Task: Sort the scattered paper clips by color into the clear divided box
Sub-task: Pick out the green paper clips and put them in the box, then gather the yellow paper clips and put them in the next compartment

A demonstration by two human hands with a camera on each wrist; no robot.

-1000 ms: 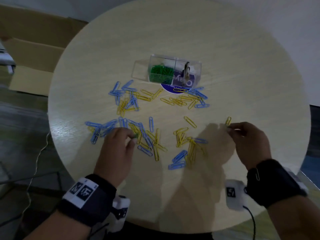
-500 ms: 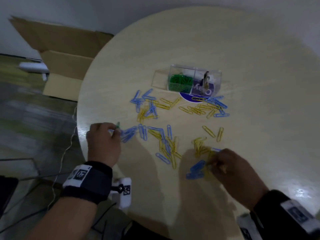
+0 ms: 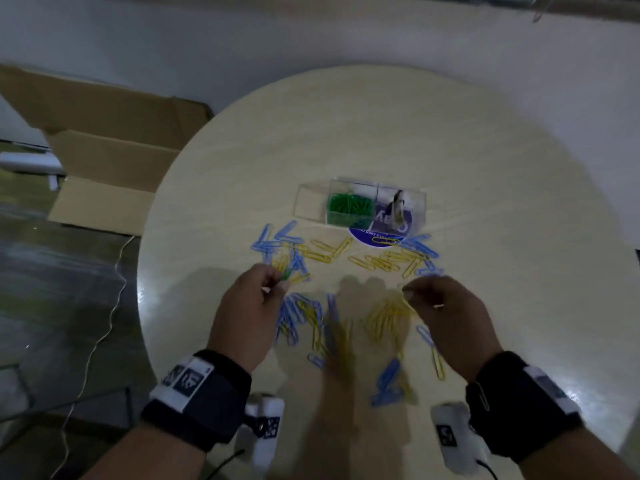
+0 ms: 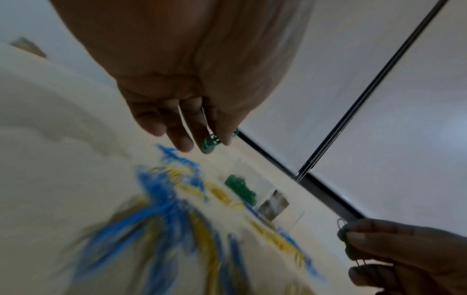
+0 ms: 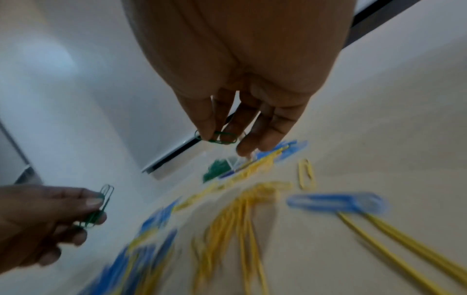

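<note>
The clear divided box (image 3: 417, 206) stands at the middle of the round table (image 3: 519, 202), with green clips (image 3: 349, 206) piled in its middle compartment. Blue clips (image 3: 277, 237) and yellow clips (image 3: 388, 261) lie scattered between the box and me. My left hand (image 3: 277, 289) hovers over the left of the scatter and pinches green clips (image 4: 209, 143) between thumb and fingers. My right hand (image 3: 410, 294) hovers at the right and pinches one green clip (image 5: 222, 138). Both hands are off the table, short of the box.
An open cardboard box (image 3: 104, 161) sits on the floor left of the table. A thin cable (image 3: 114, 306) runs across the floor there. A round purple sticker (image 3: 377, 235) shows under the box's right compartment. A white wall stands behind the table.
Both hands have left the near clips and come up toward the middle of the scatter. The right hand, earlier down in the yellow and blue pile, now holds a green clip.
</note>
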